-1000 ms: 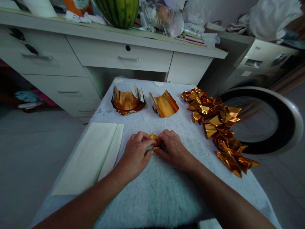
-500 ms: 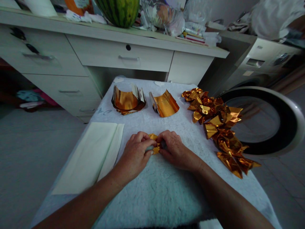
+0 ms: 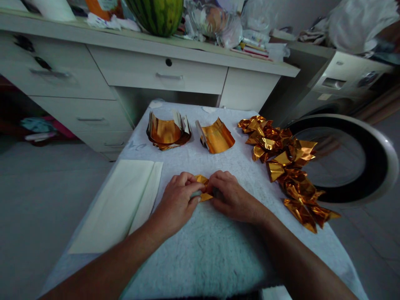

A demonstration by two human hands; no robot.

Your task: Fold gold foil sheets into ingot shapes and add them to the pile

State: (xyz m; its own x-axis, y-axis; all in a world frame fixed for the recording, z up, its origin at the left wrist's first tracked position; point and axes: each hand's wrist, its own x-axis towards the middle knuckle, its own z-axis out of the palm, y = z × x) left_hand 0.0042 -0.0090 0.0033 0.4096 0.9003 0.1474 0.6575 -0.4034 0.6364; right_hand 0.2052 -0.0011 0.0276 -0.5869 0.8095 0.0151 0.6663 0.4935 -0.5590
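Between my two hands, at the middle of the cloth-covered table (image 3: 200,258), is a small piece of gold foil paper (image 3: 204,196). My left hand (image 3: 179,199) pinches its left side, my right hand (image 3: 227,195) its right side; part of the piece is hidden by the fingers. Beyond them lie two stacks of curved gold sheets, one at the left (image 3: 165,131) and a smaller one (image 3: 218,136) beside it. Folded gold foil pieces (image 3: 292,160) are heaped along the right. Pale folded paper (image 3: 115,204) rests left of my left hand.
Behind the table stands a white cabinet (image 3: 193,79) with drawers, its top holding a watermelon (image 3: 158,14), a glass bowl (image 3: 208,18) and bags. To the right, a washing machine (image 3: 346,79) has its round door (image 3: 379,162) swung open near the foil heap.
My right hand has shifted slightly and its fingers have closed further over the foil. The visible part of the foil has changed shape a little. My left hand has barely moved.
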